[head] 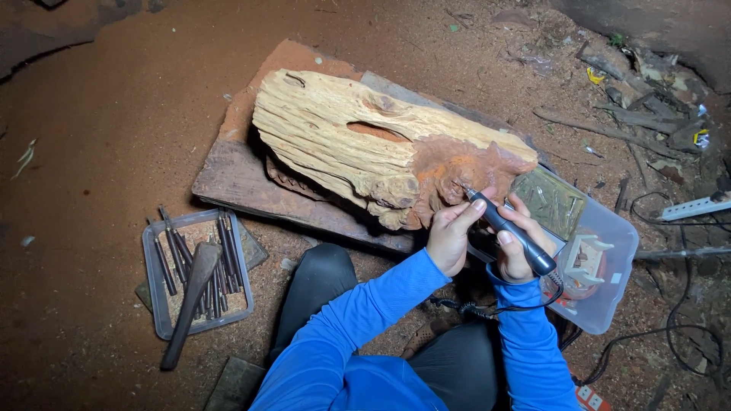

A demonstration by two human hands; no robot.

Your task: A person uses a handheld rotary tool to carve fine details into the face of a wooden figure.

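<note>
1. Gripping a black rotary carving tool (512, 234), both hands close on its barrel: the left hand (451, 237) pinches near the tip, the right hand (518, 247) wraps the rear.
2. Its bit touches the reddish end of the wood log (365, 144), which lies on a plank (236, 179).
3. The log looks heavy and stiff; the tool seems light, best held by its barrel.
4. A tray of chisels (194, 270) lies left of the log.
</note>
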